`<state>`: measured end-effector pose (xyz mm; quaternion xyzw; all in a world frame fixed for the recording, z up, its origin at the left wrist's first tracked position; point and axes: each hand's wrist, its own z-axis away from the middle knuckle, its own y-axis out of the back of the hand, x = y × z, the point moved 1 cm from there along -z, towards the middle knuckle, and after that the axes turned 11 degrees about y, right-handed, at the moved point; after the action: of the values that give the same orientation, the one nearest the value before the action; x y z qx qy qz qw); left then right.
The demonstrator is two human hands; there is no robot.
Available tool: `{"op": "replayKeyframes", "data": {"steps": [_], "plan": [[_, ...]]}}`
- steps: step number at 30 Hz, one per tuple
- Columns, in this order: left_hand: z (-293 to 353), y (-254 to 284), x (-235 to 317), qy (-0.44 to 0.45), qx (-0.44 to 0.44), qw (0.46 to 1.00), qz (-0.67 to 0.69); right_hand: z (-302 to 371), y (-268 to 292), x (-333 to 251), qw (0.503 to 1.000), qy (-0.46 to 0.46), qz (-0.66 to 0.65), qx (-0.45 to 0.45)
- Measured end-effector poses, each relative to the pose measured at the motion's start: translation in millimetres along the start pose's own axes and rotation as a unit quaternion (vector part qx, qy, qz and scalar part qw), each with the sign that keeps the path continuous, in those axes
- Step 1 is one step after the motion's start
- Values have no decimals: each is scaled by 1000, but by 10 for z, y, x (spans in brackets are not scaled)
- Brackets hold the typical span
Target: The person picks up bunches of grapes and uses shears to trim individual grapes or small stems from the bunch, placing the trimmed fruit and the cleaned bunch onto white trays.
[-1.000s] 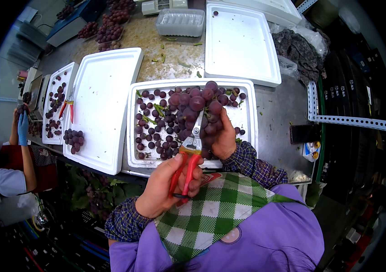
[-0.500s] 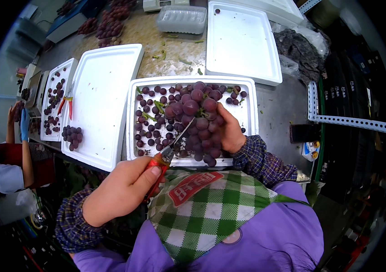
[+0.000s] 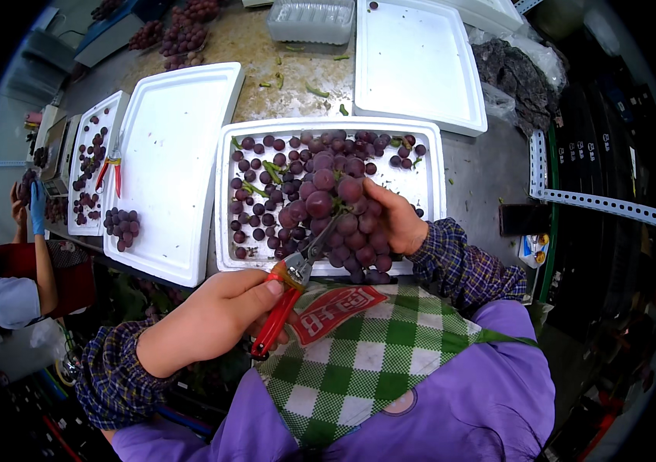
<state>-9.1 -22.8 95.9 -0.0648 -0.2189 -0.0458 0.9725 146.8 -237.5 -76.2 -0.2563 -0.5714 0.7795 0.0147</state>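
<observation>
My left hand (image 3: 209,319) is closed around red-handled fruit shears (image 3: 278,319). Their narrow blades reach up into a bunch of dark purple grapes (image 3: 324,204), and the tips are lost among the berries. From the right, my right hand (image 3: 399,222) curls its fingers around the side of the bunch; most of the fingers are hidden behind it. The bunch hangs over the near part of a white foam tray (image 3: 393,182). Loose grapes (image 3: 262,219) and a few green stem pieces (image 3: 272,171) lie in that tray.
Left stands another foam tray (image 3: 174,146) with a small grape cluster (image 3: 122,228); beyond it, a narrower tray holds grapes and second shears (image 3: 113,171). Clear plastic boxes (image 3: 311,21) and a foam tray (image 3: 420,65) are behind. A co-worker with one blue glove (image 3: 38,208) handles grapes far left.
The shears have turned so more of their red handles shows, and their blades sit deeper in the bunch. The bunch and my right hand have shifted slightly right.
</observation>
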Motion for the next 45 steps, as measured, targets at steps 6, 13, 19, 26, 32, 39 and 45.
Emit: {"op": "replayKeyframes", "data": {"steps": [6, 13, 19, 26, 32, 39, 45], "plan": [[-53, 60, -3, 32, -45, 998, -12, -33, -17, 30, 1000, -18, -9, 8], [-15, 9, 25, 36, -38, 998, -26, -26, -1, 3, 999, -31, 19, -14], [27, -40, 40, 34, -15, 998, -55, -18, -93, -17, 998, -42, 54, -9], [-24, -60, -50, 15, 16, 998, -66, -44, -80, 13, 997, -49, 56, 7], [-124, -11, -108, 26, 26, 998, -57, -29, -56, 17, 995, -66, 69, 34], [-162, 30, -31, 61, -14, 998, 10, -44, -33, 60, 993, -58, 72, 67], [-254, 13, 25, 23, -47, 999, -8, -66, -16, 62, 997, -72, 33, 25]]}}
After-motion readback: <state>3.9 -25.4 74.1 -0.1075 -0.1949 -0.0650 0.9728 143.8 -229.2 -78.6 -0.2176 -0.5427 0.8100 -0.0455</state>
